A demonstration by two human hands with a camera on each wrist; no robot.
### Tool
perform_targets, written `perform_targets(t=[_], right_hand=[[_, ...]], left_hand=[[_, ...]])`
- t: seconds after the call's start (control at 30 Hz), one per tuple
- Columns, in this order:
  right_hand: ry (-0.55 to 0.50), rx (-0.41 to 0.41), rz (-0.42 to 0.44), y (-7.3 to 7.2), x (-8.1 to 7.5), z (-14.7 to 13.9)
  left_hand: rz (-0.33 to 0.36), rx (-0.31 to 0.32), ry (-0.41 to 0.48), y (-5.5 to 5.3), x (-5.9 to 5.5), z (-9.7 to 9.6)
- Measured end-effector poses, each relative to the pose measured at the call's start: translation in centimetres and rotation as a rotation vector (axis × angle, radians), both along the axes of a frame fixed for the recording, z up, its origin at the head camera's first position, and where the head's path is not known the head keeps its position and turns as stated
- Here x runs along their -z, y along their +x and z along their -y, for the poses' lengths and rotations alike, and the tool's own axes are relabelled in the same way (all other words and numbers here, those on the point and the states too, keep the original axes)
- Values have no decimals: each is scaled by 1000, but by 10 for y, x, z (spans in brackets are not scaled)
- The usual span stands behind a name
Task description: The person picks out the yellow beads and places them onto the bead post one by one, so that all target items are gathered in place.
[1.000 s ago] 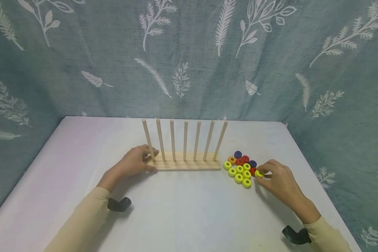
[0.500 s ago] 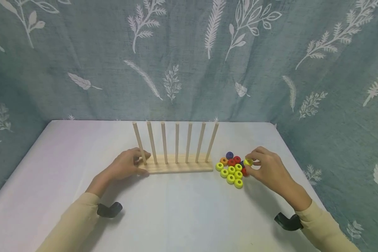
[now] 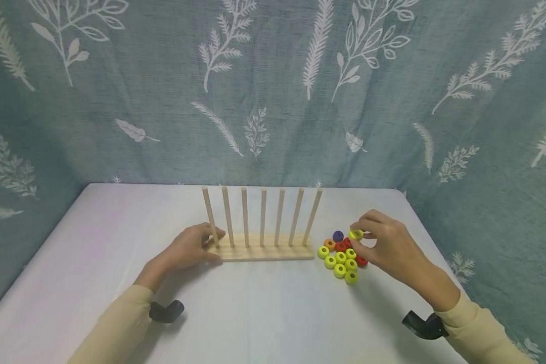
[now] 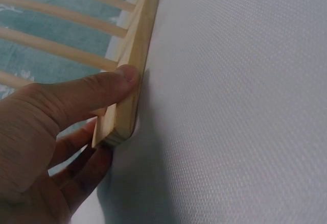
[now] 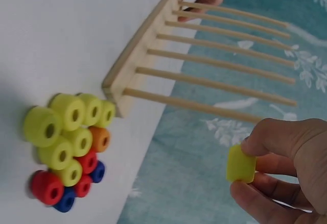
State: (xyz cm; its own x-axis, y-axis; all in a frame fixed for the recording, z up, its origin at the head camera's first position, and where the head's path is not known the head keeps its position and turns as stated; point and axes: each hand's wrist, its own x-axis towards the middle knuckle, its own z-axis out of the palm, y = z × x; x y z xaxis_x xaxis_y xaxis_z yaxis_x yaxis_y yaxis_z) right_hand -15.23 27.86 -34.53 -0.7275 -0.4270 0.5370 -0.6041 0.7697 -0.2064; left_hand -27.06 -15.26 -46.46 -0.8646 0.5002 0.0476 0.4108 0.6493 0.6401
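Observation:
A wooden peg rack (image 3: pixel 268 254) with several upright bare pegs stands in the middle of the table. My left hand (image 3: pixel 188 247) grips its left end, thumb on the front edge and fingers behind, as the left wrist view shows. My right hand (image 3: pixel 389 247) pinches a yellow bead (image 5: pixel 240 164) between thumb and fingertips, raised above the bead group. Below it lie several yellow beads (image 3: pixel 339 271), some red beads (image 5: pixel 47 187), an orange bead (image 3: pixel 329 244) and two blue beads (image 5: pixel 97 172), close together at the rack's right end. Every bead has a centre hole.
The white table (image 3: pixel 255 313) ends at a green-grey leaf-print curtain (image 3: pixel 173 101) behind the rack and along both sides. A dark strap piece (image 3: pixel 166 312) juts from the left sleeve, and another dark piece (image 3: pixel 424 326) from the right sleeve.
My right hand has lifted the yellow bead off the right side of the group and moved it up and slightly left. My left hand keeps its grip on the rack. The head view has shifted.

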Motion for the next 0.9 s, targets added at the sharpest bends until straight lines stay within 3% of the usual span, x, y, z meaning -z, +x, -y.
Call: perform_targets(t=[0.37,0.6,0.9], right_hand=[[26,-92,-52,-6,-23,17],[49,-110,-70,-11,-37,30],[80,-141,-71,-16,-50,52]], left_hand=[[18,-13,-26,2,-3,1],[1,-24,-35,0,-8,3],[2,-19,-24,4,-3,4]])
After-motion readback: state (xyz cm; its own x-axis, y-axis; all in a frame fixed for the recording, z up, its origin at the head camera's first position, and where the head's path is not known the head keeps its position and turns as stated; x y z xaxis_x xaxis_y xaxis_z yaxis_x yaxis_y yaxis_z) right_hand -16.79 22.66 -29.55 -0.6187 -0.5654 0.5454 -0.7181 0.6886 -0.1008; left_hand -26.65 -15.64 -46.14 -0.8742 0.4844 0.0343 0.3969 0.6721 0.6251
